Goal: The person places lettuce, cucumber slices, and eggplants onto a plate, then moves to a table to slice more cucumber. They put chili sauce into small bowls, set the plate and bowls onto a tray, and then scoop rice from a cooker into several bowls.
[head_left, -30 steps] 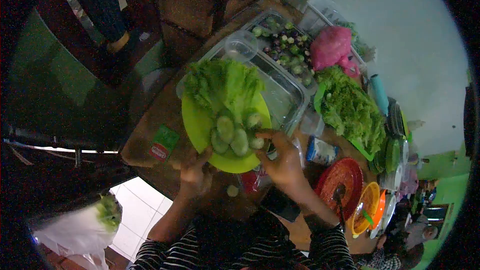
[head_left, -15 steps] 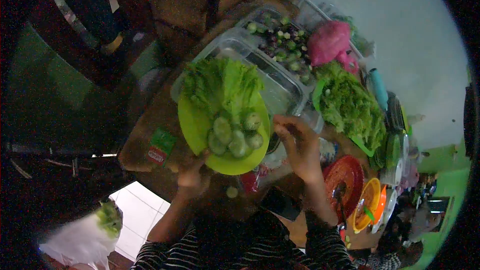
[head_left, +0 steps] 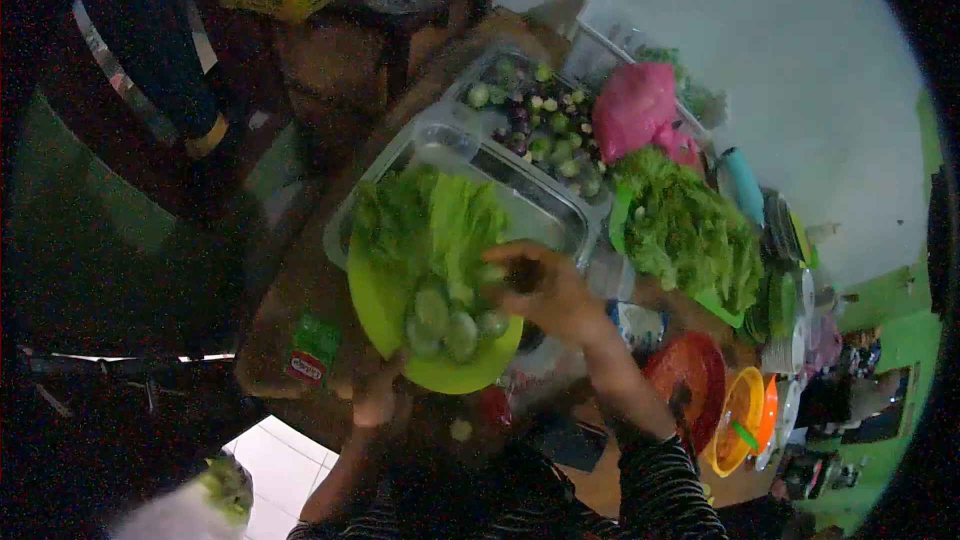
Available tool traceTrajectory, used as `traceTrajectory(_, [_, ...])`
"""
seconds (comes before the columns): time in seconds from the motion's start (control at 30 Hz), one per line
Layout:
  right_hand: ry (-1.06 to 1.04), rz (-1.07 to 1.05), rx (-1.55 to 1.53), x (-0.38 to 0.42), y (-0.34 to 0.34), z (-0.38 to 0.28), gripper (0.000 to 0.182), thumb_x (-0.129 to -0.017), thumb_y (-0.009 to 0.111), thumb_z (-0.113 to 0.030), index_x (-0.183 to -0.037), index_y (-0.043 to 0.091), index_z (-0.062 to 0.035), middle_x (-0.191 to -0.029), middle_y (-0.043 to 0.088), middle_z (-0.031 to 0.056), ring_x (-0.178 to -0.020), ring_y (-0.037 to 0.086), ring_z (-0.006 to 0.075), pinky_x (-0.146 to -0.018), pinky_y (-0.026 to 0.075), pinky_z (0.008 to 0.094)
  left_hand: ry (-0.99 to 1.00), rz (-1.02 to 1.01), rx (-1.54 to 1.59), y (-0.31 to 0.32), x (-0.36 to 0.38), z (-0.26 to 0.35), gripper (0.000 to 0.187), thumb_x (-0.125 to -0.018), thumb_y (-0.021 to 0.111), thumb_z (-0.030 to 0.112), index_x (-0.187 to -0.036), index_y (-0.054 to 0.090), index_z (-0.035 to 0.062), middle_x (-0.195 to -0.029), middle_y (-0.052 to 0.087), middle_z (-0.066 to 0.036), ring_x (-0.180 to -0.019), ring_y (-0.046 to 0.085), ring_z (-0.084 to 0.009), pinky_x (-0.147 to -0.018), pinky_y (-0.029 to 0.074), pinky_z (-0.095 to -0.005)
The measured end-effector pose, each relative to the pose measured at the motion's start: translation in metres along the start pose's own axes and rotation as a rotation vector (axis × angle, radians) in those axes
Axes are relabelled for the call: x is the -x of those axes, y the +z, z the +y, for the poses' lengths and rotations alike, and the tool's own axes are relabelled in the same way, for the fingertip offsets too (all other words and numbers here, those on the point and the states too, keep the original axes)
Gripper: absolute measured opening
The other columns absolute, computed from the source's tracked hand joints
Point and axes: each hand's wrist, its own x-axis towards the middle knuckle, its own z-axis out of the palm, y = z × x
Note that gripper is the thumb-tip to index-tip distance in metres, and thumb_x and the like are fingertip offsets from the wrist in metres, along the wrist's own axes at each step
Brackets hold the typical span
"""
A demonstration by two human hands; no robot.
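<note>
My left hand [head_left: 376, 396] grips the near left edge of a yellow-green plate [head_left: 470, 376]. Leafy lettuce [head_left: 455, 220] covers the far part of this plate, with several round cucumber slices [head_left: 431, 312] laid at its near side. Over the plate's right side is my right hand [head_left: 550, 292], fingers curled together at the lettuce and slices. Whatever is between those fingertips is too blurred to make out. The hand hides part of the slices on that side.
Behind the plate stands a clear lidded container [head_left: 570, 225], beside small purple and green eggplants [head_left: 545, 125]. A pink bag [head_left: 640, 110], a green tray of lettuce [head_left: 690, 230], a red bowl [head_left: 690, 390] and a yellow bowl [head_left: 738, 420] line the right. A green-red packet [head_left: 313, 345] lies left.
My right hand has moved left from beside the plate to over its slices and lettuce. The plate, still in my left hand, sits slightly lower in view; the camera has shifted too.
</note>
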Motion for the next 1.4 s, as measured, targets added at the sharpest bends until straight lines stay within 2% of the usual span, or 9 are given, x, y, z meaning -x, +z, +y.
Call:
traceTrajectory(0.13, [-0.238,0.248,-0.319,-0.035,-0.043,0.028,0.039,-0.066,0.071,-0.009,-0.101,0.056,-0.0024,-0.092,0.059,0.006,-0.08,0.056,0.0123,-0.071,0.046,0.0262,0.045,-0.001,-0.071,-0.015,0.0,-0.014,0.041,-0.082,0.053,0.013,-0.12,0.041,0.0038,-0.11,0.051,-0.008,-0.099,0.052,-0.0217,-0.075,0.048,-0.0344])
traceTrajectory(0.27, [-0.174,0.507,0.318,-0.128,-0.133,0.101,0.032,-0.071,0.064,-0.011,-0.099,0.055,0.0016,-0.076,0.059,0.006,-0.071,0.057,0.0145,-0.063,0.047,0.0318,-0.035,-0.068,0.179,0.009,0.015,0.015,0.04,-0.083,0.054,0.014,-0.119,0.04,0.0047,-0.108,0.052,-0.009,-0.095,0.054,-0.0226,-0.067,0.051,-0.0344])
traceTrajectory(0.5, [0.033,0.181,1.357,-0.211,-0.15,0.11,0.03,-0.072,0.053,-0.009,-0.102,0.056,-0.0048,-0.083,0.06,0.0203,-0.079,0.059,0.034,-0.066,0.048,0.0407,-0.118,0.076,0.126,-0.013,0.012,-0.006,0.037,-0.084,0.053,0.014,-0.118,0.04,0.0076,-0.11,0.051,-0.01,-0.097,0.054,-0.0244,-0.064,0.052,-0.0387])
traceTrajectory(0.6, [-0.388,0.494,1.127,-0.229,-0.137,0.132,0.033,-0.07,0.053,-0.007,-0.103,0.055,-0.0061,-0.09,0.059,0.021,-0.084,0.058,0.0367,-0.069,0.047,0.042,-0.075,0.045,0.169,-0.01,0.018,0.002,0.037,-0.084,0.053,0.014,-0.119,0.04,0.0089,-0.112,0.05,-0.01,-0.099,0.053,-0.0255,-0.065,0.053,-0.0399])
traceTrajectory(0.8, [-0.025,0.195,1.387,-0.304,-0.139,0.176,0.035,-0.068,0.058,-0.008,-0.103,0.053,-0.0061,-0.097,0.056,0.0201,-0.088,0.056,0.037,-0.079,0.044,0.0429,-0.125,0.054,0.159,-0.02,0.017,-0.003,0.039,-0.085,0.052,0.013,-0.121,0.04,0.0123,-0.115,0.049,-0.008,-0.101,0.052,-0.0255,-0.068,0.053,-0.0401])
traceTrajectory(1.0, [-0.483,0.272,1.033,-0.302,-0.155,0.186,0.045,-0.066,0.066,-0.017,-0.109,0.053,-0.0114,-0.096,0.058,0.0194,-0.09,0.055,0.0343,-0.08,0.044,0.0403,-0.068,0.016,0.144,-0.017,0.02,-0.003,0.04,-0.084,0.054,0.016,-0.122,0.04,0.0112,-0.115,0.049,-0.008,-0.102,0.052,-0.024,-0.07,0.052,-0.0406])
traceTrajectory(1.17, [-0.255,0.51,0.689,-0.215,-0.124,0.101,0.048,-0.074,0.064,-0.021,-0.117,0.049,-0.0057,-0.104,0.057,0.0147,-0.091,0.057,0.0253,-0.08,0.045,0.0328,-0.088,0.102,0.129,-0.012,0.015,-0.007,0.041,-0.084,0.055,0.017,-0.121,0.04,0.0085,-0.115,0.049,-0.009,-0.101,0.052,-0.024,-0.074,0.051,-0.0406])
traceTrajectory(1.27, [-0.122,0.252,-0.292,-0.141,-0.1,0.045,0.042,-0.079,0.062,-0.02,-0.115,0.049,-0.003,-0.104,0.057,0.0092,-0.088,0.056,0.0179,-0.078,0.045,0.028,-0.079,0.071,0.158,-0.004,0.016,-0.001,0.04,-0.083,0.054,0.016,-0.12,0.041,0.0072,-0.115,0.049,-0.009,-0.101,0.052,-0.0241,-0.076,0.05,-0.0399])
traceTrajectory(1.4, [-0.083,0.147,-0.394,-0.058,-0.065,-0.002,0.03,-0.081,0.062,-0.019,-0.106,0.052,-0.0062,-0.1,0.057,0.0052,-0.09,0.055,0.0153,-0.082,0.044,0.0284,-0.066,0.025,0.172,0.029,0.013,0.044,0.038,-0.083,0.054,0.014,-0.118,0.043,0.0051,-0.113,0.05,-0.01,-0.101,0.052,-0.0238,-0.079,0.049,-0.0385])
